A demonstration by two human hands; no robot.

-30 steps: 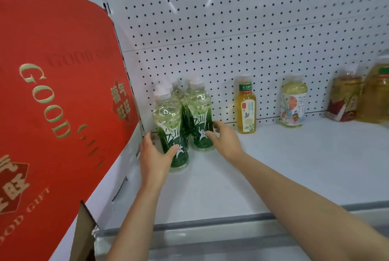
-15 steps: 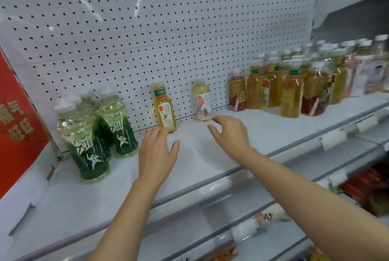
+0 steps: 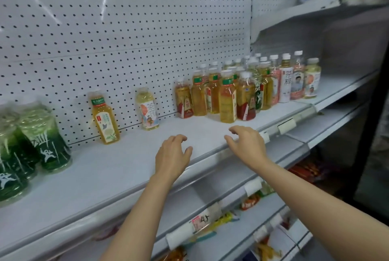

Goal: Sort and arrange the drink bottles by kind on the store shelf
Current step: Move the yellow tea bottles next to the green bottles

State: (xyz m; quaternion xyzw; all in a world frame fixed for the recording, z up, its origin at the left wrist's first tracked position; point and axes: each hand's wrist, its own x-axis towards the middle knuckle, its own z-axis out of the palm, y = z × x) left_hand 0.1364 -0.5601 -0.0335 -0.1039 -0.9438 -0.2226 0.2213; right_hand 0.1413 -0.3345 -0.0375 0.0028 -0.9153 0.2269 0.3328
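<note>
White store shelf [image 3: 117, 176] with drink bottles.
Green bottles [image 3: 45, 136] at left end; yellow bottle [image 3: 104, 118] and pale bottle [image 3: 147, 109] along back edge; mixed cluster [image 3: 242, 88] toward right.

A white pegboard back panel [image 3: 126, 29] dotted with dark holes rises behind the shelving and catches pale streaks of reflected light. An upper shelf [image 3: 315, 8] juts out at top right, and a dark upright post [image 3: 376, 102] stands along the right edge.

On the shelf [image 3: 117, 168], a bottle cluster [image 3: 31, 145] is standing at far left; two single bottles [image 3: 105, 117] [image 3: 147, 109] are standing apart against the pegboard [image 3: 126, 29]; a crowded bottle group [image 3: 242, 90] is standing right; both hands [image 3: 171, 155] [image 3: 246, 145] are hovering in front, over the shelf's edge.
</note>
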